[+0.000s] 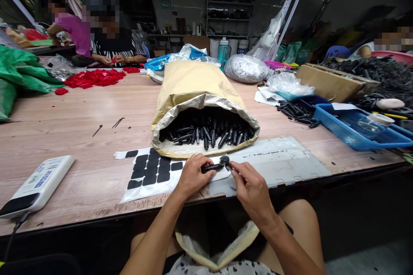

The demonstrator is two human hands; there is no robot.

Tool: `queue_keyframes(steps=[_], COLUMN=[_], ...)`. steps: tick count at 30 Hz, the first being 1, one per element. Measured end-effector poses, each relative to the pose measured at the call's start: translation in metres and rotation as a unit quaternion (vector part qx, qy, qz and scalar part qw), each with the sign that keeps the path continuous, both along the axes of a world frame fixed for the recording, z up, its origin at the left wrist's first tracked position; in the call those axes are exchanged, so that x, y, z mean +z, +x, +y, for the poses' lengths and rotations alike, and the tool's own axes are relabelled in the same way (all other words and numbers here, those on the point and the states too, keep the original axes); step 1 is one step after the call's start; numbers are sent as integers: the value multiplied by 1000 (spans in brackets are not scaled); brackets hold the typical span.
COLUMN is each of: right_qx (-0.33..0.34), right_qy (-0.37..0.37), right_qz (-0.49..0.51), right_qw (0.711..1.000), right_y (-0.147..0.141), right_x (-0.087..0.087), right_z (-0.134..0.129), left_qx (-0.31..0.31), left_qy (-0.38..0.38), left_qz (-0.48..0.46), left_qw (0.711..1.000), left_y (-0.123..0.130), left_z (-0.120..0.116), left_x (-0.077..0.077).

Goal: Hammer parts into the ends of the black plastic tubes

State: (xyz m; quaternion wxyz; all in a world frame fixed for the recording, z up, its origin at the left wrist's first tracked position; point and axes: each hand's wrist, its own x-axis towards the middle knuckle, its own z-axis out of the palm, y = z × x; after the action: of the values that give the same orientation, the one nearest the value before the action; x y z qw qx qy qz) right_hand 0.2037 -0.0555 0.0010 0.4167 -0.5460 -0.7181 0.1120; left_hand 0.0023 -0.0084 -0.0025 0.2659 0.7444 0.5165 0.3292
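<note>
My left hand [196,175] is closed round the handle of a black part [213,167] with a round head, low over the table's front edge. The fingers of my right hand [248,182] pinch something small and dark at the round head; its shape is too small to tell. Just behind my hands lies a yellow sack [196,81], its mouth facing me, with many black parts [206,133] inside. To the left of my left hand is a white sheet [174,184] bearing black rounded-square stickers [150,172]. A grey board [274,161] lies under and beyond my right hand.
A white device [41,182] with a cable is at the left. Blue trays [358,135] and black parts stand at the right. Red pieces [95,78] lie at the back left near two people. Another open sack [216,262] is on my lap.
</note>
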Motion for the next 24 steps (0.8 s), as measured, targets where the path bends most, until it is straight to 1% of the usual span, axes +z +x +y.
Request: queue_keyframes(steps=[3,6,8,10,13,16,19,24], right_qx=[-37,-117,-189,-247,-293,-310,-325,-347], right_qy=[12,11,5,-7,-23,-22,-6,19], right_qz=[8,-33,-97,-166,-216,-221,-227,-248], right_qw=[999,993,977,955,931,924,918,904], right_y=[16,44,66,86,106,111,107,101], right_x=[2,0,-4,-11,-21,-26,-29,-32], right_z=[6,16,23,31,41,48,52,52], left_qx=[-3,1,1,-2,-3,-2,-3,-7], left_qy=[5,2,-1,-2,-6,-13,-18,-20], left_qz=[8,8,5,0,-7,-9,-8,-5], left_qw=[1000,1000,1000,1000,1000,1000,1000,1000], left_y=[0,0,-1,-1,-2,-2,-1,-1], left_z=[-1,0,1,1,1,0,-1,2], left_x=[1,0,-2,-3,-3,-1,2,0])
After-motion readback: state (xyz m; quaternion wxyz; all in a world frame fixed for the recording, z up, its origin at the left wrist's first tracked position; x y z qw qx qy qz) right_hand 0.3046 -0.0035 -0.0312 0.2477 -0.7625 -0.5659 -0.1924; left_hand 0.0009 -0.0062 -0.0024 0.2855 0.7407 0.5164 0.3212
